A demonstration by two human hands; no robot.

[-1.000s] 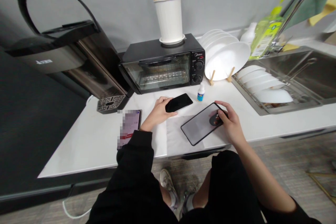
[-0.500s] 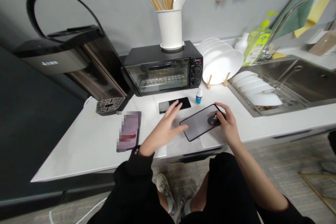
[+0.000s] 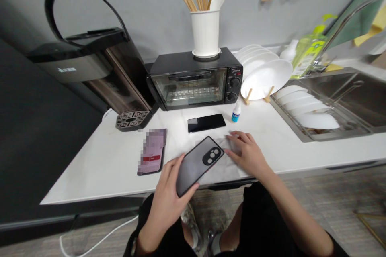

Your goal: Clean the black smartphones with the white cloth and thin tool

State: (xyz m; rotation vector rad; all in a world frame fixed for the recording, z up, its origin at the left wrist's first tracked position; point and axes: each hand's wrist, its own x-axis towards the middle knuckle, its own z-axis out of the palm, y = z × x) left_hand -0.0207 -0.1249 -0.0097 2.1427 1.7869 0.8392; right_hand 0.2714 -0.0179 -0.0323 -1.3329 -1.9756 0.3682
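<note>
My left hand grips a dark grey phone case with round camera cut-outs, holding it tilted above the counter's front edge. To its right, my right hand lies with fingers spread on a white cloth on the white counter. A black phone lies flat behind the cloth, untouched. Another phone with a lit screen lies to the left.
A black toaster oven carries a white utensil holder. A small dropper bottle stands beside it. White plates stand in a rack, bowls lie in the sink rack, and a black appliance stands left.
My left hand let go of the black phone, which now lies flat. The case passed from my right hand to my left. My right hand came down open on the cloth.
</note>
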